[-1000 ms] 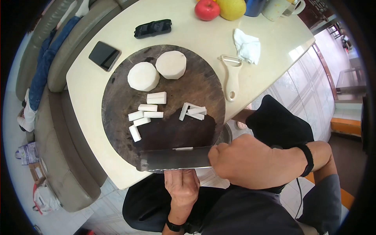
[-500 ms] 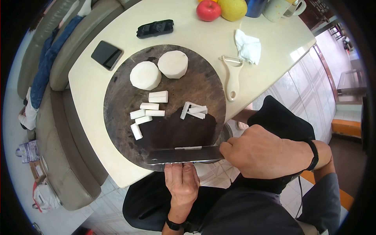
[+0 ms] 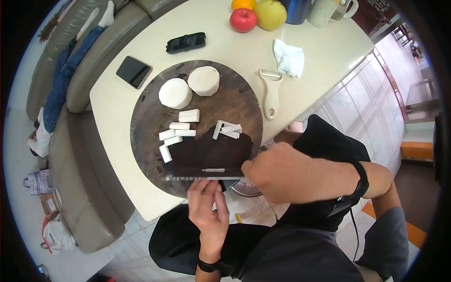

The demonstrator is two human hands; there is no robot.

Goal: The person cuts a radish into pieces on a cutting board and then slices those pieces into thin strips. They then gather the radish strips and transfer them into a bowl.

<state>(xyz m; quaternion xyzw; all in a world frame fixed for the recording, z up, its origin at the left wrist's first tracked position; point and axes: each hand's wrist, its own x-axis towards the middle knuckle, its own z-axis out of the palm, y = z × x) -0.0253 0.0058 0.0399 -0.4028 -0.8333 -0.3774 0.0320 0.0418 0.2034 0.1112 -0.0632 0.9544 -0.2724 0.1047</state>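
My right hand (image 3: 277, 171) is closed around the handle of a kitchen knife (image 3: 230, 178). The blade is seen nearly edge-on across the near part of the round wooden chopping board (image 3: 235, 101). Close against the blade's near side, my left hand (image 3: 206, 204) has its fingers bent together and its thumb a little apart; whatever lies under the fingertips is hidden. A thin white strip (image 3: 213, 170) lies just beyond the blade. Farther up the board are several cut white vegetable sticks (image 3: 182, 133), a small pile of thinner strips (image 3: 229, 129) and two thick round white slices (image 3: 204, 81), (image 3: 175, 93).
A peeler (image 3: 271, 96) and crumpled tissue (image 3: 289, 58) lie right of the board. Beyond it are a phone (image 3: 134, 72), a black object (image 3: 186, 43), a red apple (image 3: 243, 20), a yellow-green fruit (image 3: 272, 14) and mugs (image 3: 322, 13). A person's legs (image 3: 70, 70) rest on the sofa at left.
The knife has turned from showing its flat side to nearly edge-on. My left thumb has come into sight, apart from the fingers. The whole view has shifted slightly.
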